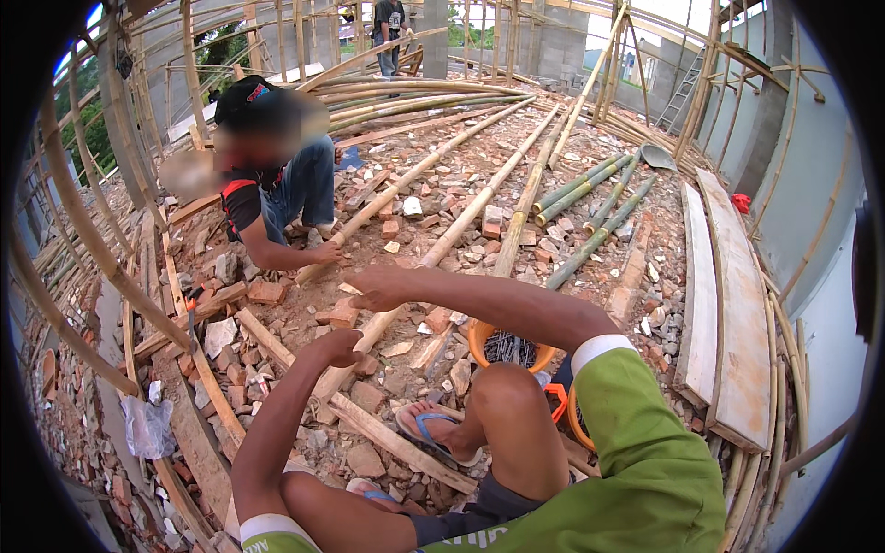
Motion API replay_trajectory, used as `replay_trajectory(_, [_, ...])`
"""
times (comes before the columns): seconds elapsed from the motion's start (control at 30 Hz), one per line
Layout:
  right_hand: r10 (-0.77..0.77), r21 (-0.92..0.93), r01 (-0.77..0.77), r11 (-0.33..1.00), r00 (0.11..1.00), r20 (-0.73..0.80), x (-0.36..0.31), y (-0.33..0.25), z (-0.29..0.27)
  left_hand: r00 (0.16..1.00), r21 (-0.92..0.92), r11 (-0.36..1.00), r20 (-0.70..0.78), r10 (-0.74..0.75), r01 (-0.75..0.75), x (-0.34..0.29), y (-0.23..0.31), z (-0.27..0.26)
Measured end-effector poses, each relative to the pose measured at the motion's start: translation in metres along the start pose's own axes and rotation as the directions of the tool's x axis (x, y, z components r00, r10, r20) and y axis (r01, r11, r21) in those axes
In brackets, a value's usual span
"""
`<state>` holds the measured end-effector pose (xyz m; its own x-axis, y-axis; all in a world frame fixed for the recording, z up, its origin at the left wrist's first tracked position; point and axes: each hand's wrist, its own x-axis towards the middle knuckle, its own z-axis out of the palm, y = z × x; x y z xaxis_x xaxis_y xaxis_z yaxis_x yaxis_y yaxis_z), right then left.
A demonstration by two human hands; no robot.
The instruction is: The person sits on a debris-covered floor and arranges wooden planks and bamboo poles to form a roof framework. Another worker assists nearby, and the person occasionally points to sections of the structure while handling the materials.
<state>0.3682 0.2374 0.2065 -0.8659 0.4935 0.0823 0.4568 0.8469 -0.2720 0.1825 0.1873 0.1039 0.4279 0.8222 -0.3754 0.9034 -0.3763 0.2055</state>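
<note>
The bamboo pole [489, 192] looks smooth, the brick rubble [367, 396] rough and matt. Metal nails [510, 350] sit in a smooth plastic bucket [477, 342]; the clear plastic bag [147, 429] is crinkled and glossy.

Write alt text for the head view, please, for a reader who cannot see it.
A bare left hand and right hand hang near a pale pole on brick rubble. Ahead, a co-worker in a cap crouches; nearby stands an orange bucket of nails.

bucket [477, 343]: orange; shirt [636, 442]: green; cuffs [603, 351]: white; short poles [583, 192]: green; long pole [485, 195]: tan
</note>
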Motion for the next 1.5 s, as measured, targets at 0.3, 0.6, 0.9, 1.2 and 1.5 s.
replay_trajectory(0.3, [-0.277, 0.238, 0.252, 0.938, 0.958, 0.077, 0.002, -0.003, 0.067, 0.933, 0.153, 0.959, -0.241, 0.269, -0.237, -0.008, 0.053, 0.032])
replay_trajectory(0.6, [0.739, 0.269, -0.69, 0.672, 0.601, -0.304, -0.213, 0.181, -0.178, 0.983, -0.13, 0.976, 0.021, 0.181, -0.177, -0.01, -0.005, 0.065])
replay_trajectory(0.9, [0.776, 0.412, -0.814, 0.41, 0.074, -0.627, -0.336, 0.13, -0.375, 0.979, 0.022, 0.994, 0.177, 0.1, -0.105, -0.007, -0.034, 0.08])
replay_trajectory(1.2, [0.481, 0.329, -0.462, 0.824, 0.263, -0.836, -0.275, 0.088, -0.354, 0.979, 0.022, 0.999, 0.203, 0.036, -0.042, 0.016, -0.055, 0.108])
replay_trajectory(1.5, [0.271, 0.006, -0.306, 0.952, 0.835, -0.479, -0.163, 0.027, -0.234, 0.946, 0.066, 0.994, 0.306, -0.105, 0.089, -0.026, -0.045, 0.096])
